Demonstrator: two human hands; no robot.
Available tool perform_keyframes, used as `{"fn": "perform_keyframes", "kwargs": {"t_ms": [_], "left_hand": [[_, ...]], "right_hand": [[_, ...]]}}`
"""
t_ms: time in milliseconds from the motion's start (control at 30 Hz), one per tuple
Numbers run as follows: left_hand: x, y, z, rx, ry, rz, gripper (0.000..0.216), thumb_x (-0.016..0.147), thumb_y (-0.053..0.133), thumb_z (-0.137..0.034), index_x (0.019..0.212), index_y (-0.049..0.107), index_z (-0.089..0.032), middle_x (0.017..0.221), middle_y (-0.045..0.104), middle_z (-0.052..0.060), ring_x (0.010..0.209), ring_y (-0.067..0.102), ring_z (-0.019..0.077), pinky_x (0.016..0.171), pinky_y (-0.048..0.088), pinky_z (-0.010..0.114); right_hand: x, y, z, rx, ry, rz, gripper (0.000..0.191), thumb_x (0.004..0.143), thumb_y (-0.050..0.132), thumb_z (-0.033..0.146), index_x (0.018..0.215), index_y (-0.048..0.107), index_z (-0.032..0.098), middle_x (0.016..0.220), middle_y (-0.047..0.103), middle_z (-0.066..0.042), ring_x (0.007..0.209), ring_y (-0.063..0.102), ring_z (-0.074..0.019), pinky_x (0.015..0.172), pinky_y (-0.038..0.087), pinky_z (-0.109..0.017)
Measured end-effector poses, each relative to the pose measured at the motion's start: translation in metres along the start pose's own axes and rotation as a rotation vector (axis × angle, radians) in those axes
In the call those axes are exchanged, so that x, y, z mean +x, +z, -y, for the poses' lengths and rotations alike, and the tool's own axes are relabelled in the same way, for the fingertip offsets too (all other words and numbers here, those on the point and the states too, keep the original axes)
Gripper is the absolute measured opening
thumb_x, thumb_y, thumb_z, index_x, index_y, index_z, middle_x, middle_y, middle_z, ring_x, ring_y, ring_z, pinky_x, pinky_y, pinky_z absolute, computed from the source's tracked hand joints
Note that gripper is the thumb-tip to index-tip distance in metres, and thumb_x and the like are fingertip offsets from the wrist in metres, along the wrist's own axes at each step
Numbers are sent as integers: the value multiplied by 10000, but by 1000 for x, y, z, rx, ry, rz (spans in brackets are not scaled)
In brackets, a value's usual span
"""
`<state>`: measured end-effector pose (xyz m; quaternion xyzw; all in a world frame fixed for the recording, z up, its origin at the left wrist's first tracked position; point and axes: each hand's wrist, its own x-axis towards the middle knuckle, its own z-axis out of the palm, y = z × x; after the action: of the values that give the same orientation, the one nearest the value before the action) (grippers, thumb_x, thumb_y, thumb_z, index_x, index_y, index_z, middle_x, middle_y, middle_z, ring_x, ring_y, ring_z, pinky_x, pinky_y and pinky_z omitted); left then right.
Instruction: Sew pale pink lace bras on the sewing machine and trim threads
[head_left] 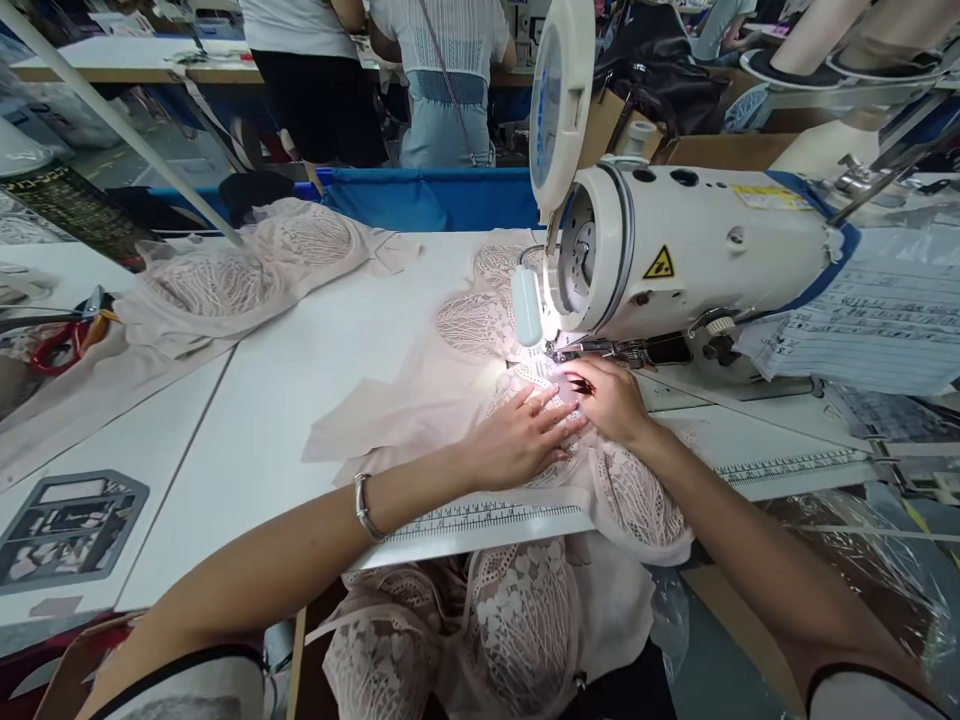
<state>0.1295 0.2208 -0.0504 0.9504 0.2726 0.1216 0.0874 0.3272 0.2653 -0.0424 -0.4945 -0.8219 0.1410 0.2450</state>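
A pale pink lace bra (pixel 637 495) lies at the sewing machine (pixel 675 245), partly under its lit needle area and partly over the table's front edge. My left hand (pixel 525 440) rests flat on the lace, fingers spread toward the needle. Close beside it, my right hand (pixel 611 400) is closed at the fabric just right of the needle. A small dark-and-red tool (pixel 580 385) shows between its fingers; its exact kind is hard to make out. The needle tip and the stitched edge are lost in glare and behind the fingers.
More lace bras (pixel 517 630) hang in my lap, and others (pixel 225 270) lie at left. Red-handled scissors (pixel 60 348) are at far left. A magnifier (pixel 562 100) and paper sheet (pixel 870 310) flank the machine. Two people (pixel 442 80) stand behind a blue bin (pixel 435 200).
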Motion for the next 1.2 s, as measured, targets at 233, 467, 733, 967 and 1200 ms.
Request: {"fn": "perform_keyframes", "kwargs": {"t_ms": [233, 467, 733, 967, 1200], "left_hand": [[-4, 0, -3, 30, -38, 2, 482, 1081, 392, -372, 1454, 485, -81, 1548, 499, 141, 1497, 367, 347, 1214, 311, 557], [9, -6, 8, 36, 69, -40, 355, 1073, 348, -184, 1308, 591, -73, 1341, 673, 141, 1324, 565, 290, 1049, 494, 437], [2, 0, 5, 230, -235, -136, 537, 1038, 479, -418, 1363, 529, 5, 1407, 594, 239, 1223, 584, 342, 974, 488, 444], [5, 3, -1, 308, -177, -96, 680, 1022, 481, -498, 1377, 529, 80, 1398, 597, 271, 1341, 524, 376, 1153, 350, 479], [10, -1, 2, 283, -152, -31, 680, 1020, 481, -500, 1350, 539, 92, 1415, 577, 294, 1345, 522, 366, 1115, 395, 450]], "right_hand": [[-9, -9, -7, -351, 26, -205, 224, 828, 536, 210, 706, 723, 196, 729, 687, -63, 660, 571, -181, 597, 346, -288], [-5, -2, 3, -118, 180, -49, 170, 857, 596, 352, 743, 597, 226, 799, 707, -33, 703, 588, -185, 608, 332, -271], [-10, 2, 9, -184, 170, -58, 228, 880, 539, 283, 666, 488, 225, 753, 655, -22, 681, 538, -172, 603, 283, -285], [-13, 6, 11, -252, 93, -71, 124, 908, 531, 240, 792, 566, 218, 823, 679, -52, 705, 581, -190, 608, 328, -282], [-15, 18, 7, -373, -46, -59, 210, 954, 437, 151, 1017, 636, 136, 605, 653, -33, 552, 589, -197, 564, 345, -291]]}}
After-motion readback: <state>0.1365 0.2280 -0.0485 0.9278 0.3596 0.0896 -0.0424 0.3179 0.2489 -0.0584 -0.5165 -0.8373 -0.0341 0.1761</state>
